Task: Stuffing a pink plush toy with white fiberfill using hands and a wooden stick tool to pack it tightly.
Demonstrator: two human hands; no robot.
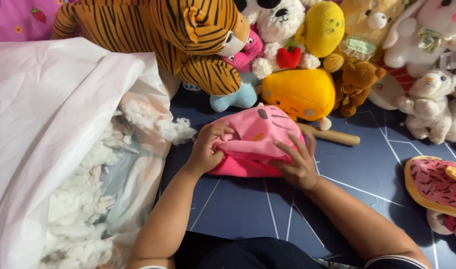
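Observation:
A pink plush toy (260,134) with a stitched cat face lies on the dark blue floor mat (248,204) in front of me. My left hand (208,147) grips its left edge, fingers curled into the fabric. My right hand (297,164) presses on its lower right side with fingers spread over the fabric. A wooden stick (335,136) lies just behind the toy, partly hidden by it.
A large white plastic bag (48,114) full of white stuffing (83,209) lies open at the left. A tiger plush (178,35), a yellow plush (300,92), bears and white animals crowd the back. A doughnut-patterned plush (437,184) sits at the right.

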